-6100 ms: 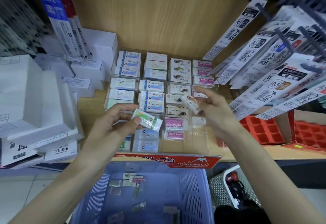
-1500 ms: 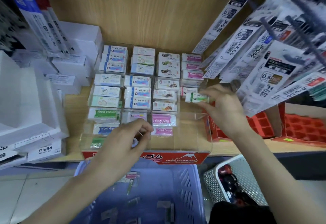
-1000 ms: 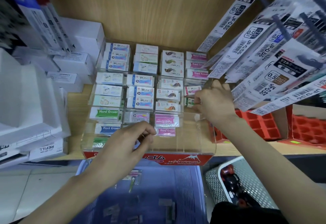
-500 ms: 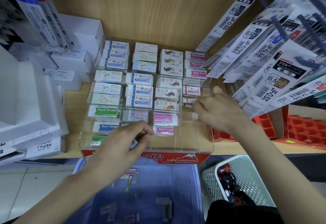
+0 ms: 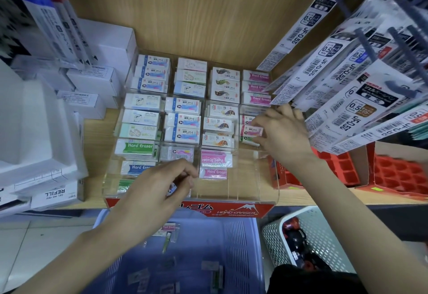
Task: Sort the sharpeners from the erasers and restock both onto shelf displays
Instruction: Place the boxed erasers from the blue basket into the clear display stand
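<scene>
Right fingers [image 5: 266, 117] shifted onto one pink eraser [image 5: 253, 130], pinching; left fingers' [image 5: 183, 166] grasp unclear.

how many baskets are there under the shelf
2: the blue basket sits straight below the eraser display, and the white mesh basket stands just right of it. More could be out of frame.

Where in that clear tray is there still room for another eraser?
Bare slots in the tray front right, between the pink erasers and its right wall, in front of the right hand pinching an eraser. Back rows and left column are packed.
</scene>
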Available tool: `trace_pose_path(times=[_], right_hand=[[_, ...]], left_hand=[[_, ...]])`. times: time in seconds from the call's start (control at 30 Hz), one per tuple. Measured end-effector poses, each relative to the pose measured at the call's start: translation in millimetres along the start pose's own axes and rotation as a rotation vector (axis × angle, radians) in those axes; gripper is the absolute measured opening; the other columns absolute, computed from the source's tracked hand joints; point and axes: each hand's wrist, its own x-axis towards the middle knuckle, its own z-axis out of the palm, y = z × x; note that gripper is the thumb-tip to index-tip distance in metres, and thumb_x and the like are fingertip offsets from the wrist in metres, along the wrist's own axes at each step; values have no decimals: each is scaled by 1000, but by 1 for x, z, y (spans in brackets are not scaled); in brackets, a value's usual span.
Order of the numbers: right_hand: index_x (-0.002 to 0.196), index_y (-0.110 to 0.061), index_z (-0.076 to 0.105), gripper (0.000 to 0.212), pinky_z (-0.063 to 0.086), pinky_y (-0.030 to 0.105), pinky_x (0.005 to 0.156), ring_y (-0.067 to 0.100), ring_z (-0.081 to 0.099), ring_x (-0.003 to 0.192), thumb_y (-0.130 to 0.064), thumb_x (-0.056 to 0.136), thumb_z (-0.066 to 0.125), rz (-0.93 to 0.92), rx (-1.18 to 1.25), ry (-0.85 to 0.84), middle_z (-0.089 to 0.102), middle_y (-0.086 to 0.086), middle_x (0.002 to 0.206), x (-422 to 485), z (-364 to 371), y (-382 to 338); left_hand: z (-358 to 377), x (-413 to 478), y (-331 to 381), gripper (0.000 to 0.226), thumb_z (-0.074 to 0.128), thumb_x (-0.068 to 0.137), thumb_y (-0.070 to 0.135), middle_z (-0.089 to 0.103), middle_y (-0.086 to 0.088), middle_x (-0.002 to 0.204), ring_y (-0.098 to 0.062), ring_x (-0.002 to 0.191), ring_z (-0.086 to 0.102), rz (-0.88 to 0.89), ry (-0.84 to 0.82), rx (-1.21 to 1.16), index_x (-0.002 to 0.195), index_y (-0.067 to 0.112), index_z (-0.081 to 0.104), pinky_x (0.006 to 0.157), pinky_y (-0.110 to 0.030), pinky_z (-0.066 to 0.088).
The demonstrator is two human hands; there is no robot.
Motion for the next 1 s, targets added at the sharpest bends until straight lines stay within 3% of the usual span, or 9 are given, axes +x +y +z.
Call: trace_pose_path(times=[0.13,0.27,0.53,0.7,0.83,1.0], right_hand=[[99,-16,74,29,11,45,106,34,45,105,-31,74,77,-41,-82,57,66,5,99,2,7,2],[87,-11,76,25,3,49,108,36,49,99,-34,78,72,6,-173,61,68,7,90,-1,13,0],[106,-21,72,27,6,47,113,30,38,113,-37,88,61,47,-128,14,65,3,107,3,11,-2],[107,-23,71,27,-1,45,112,26,41,110,-38,92,54,84,-67,29,63,-1,113,-3,14,-4],[107,-26,70,26,8,48,112,20,36,109,-41,88,61,104,96,-32,62,-6,110,0,10,-2],[109,-26,69,24,8,48,113,24,36,115,-36,87,63,125,59,-103,63,3,108,8,10,-6]], left_hand=[[0,0,0,15,58,90,16,66,17,81,-3,82,61,-5,3,-7,92,31,62,71,-21,47],[0,1,1,15,58,90,16,66,17,80,-3,82,61,-5,5,-9,91,30,62,70,-21,47],[0,1,1,13,59,90,14,67,15,79,-4,83,60,13,0,4,92,26,63,69,-19,46],[-1,0,0,14,49,85,32,65,17,76,-2,79,60,29,18,-20,89,30,62,68,-19,46],[-2,1,0,15,49,84,32,63,22,89,0,79,60,36,16,-28,89,30,62,68,-18,46],[-3,0,-2,10,54,89,27,64,22,86,0,79,61,36,24,-29,88,33,61,69,-18,46]])
